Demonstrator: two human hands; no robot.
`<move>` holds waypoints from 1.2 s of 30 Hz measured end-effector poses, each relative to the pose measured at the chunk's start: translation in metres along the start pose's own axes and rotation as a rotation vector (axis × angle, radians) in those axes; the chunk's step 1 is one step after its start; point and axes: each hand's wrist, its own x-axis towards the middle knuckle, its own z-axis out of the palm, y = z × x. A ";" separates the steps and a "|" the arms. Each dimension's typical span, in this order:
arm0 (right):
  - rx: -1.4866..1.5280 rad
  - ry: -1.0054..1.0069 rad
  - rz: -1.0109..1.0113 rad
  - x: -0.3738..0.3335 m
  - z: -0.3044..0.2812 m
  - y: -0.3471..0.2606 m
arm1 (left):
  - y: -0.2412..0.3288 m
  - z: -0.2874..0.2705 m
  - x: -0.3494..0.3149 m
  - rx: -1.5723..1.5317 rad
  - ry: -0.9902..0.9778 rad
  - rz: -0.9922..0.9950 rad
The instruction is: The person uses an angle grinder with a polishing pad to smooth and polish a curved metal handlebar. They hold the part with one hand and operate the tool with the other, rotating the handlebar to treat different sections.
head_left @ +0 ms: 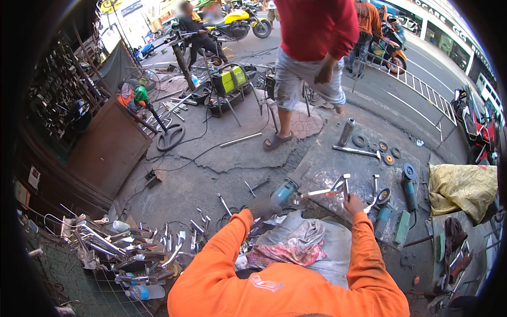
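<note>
A: Left hand (262, 207) first. What are you gripping?

B: You're clenched around the body of a blue angle grinder (284, 191). The hand looks dark, gloved maybe, hard to tell. The grinder's head points right, toward the metal piece.

A: And the right hand (354, 204)?

B: You're grasping a bent shiny metal bracket (334, 190) by its right end, fingers closed on it. The bracket lies just above the grey concrete slab (327, 164), with its left tip close to the grinder's head. Touching or not, can't tell.

A: Where does that sit relative to you?

B: Straight ahead, just past your knees. A crumpled grey and pink cloth (289, 244) lies over your lap, below both hands.

A: Surroundings, quick.

B: Right of your right hand: a second grinder (409, 186) with a teal body, another tool (382, 217) beside it, loose grinding discs (382, 146) further up the slab, and a hammer (356, 151) near them. A yellowish sack (462, 187) sits far right. To your lower left, a heap of shiny metal parts (124, 248). A person in a red shirt (316, 24) stands ahead on the pavement, well apart from your hands.
</note>
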 end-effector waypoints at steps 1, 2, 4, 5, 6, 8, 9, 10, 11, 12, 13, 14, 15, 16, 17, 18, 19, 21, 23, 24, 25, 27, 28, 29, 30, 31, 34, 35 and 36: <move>0.011 -0.049 -0.058 -0.004 0.003 0.009 | -0.002 -0.001 0.015 0.025 -0.034 0.056; 0.004 -0.087 -0.063 -0.008 0.008 0.016 | -0.001 0.000 0.030 0.028 -0.075 0.043; -0.030 -0.034 -0.083 -0.022 0.018 0.026 | 0.004 0.003 0.053 0.002 -0.148 0.125; -0.077 -0.043 -0.037 -0.028 0.022 0.029 | 0.010 0.008 0.062 0.032 -0.157 0.125; -0.062 -0.015 -0.071 -0.028 0.023 0.030 | 0.017 0.013 0.071 0.186 -0.146 0.175; -0.068 -0.008 -0.089 -0.028 0.022 0.027 | 0.034 0.024 0.087 0.277 -0.124 0.202; -0.048 -0.044 -0.088 -0.026 0.019 0.025 | 0.043 0.030 0.094 0.332 -0.084 0.220; -0.039 -0.074 -0.079 -0.023 0.015 0.024 | 0.052 0.036 0.102 0.314 -0.118 0.171; -0.027 -0.069 -0.080 -0.018 0.009 0.022 | 0.059 0.037 0.109 0.204 -0.137 0.226; -0.056 -0.019 -0.089 -0.015 0.007 0.021 | 0.065 0.042 0.114 0.088 -0.143 0.299; -0.060 -0.015 -0.081 -0.015 0.002 0.024 | 0.070 0.047 0.117 -0.002 -0.183 0.330; -0.066 0.001 -0.067 -0.011 -0.002 0.025 | 0.078 0.048 0.124 0.029 -0.218 0.239; -0.085 0.017 -0.045 -0.007 -0.007 0.027 | 0.084 0.050 0.129 0.065 -0.167 0.276; -0.030 0.105 -0.050 -0.004 -0.010 0.030 | 0.091 0.052 0.135 0.106 -0.133 0.295; -0.009 0.106 -0.045 -0.002 -0.011 0.032 | 0.096 0.055 0.137 0.150 -0.123 0.289; 0.007 0.116 -0.031 0.001 -0.013 0.033 | 0.102 0.056 0.141 0.161 -0.116 0.306; 0.022 0.148 -0.015 0.003 -0.014 0.034 | 0.107 0.057 0.147 0.174 -0.118 0.305; 0.083 0.188 -0.004 0.008 -0.014 0.034 | 0.111 0.058 0.159 0.192 -0.101 0.299; 0.140 0.266 0.019 0.016 -0.016 0.030 | 0.110 0.058 0.174 0.171 -0.046 0.289; 0.221 0.312 0.002 0.020 -0.017 0.027 | 0.106 0.059 0.181 0.190 -0.022 0.286; 0.282 0.325 0.020 0.027 -0.021 0.025 | 0.102 0.061 0.187 0.180 0.013 0.287; 0.362 0.345 0.046 0.038 -0.028 0.023 | 0.095 0.065 0.197 0.189 0.044 0.320; 0.387 0.351 0.055 0.043 -0.030 0.021 | 0.091 0.066 0.199 0.212 0.039 0.350; 0.406 0.361 0.073 0.046 -0.031 0.021 | 0.088 0.068 0.200 0.237 0.042 0.346; 0.410 0.396 0.060 0.048 -0.031 0.020 | 0.086 0.069 0.199 0.273 0.094 0.438; 0.439 0.399 0.030 0.048 -0.030 0.021 | 0.085 0.067 0.199 0.209 0.105 0.357; 0.438 0.322 0.063 0.044 -0.017 0.022 | 0.097 0.040 0.203 -0.059 0.294 0.165; 0.444 0.333 0.015 0.040 -0.010 0.022 | 0.108 0.021 0.208 -0.182 0.469 0.134; 0.435 0.354 0.004 0.040 -0.005 0.019 | 0.119 0.001 0.210 -0.232 0.677 0.158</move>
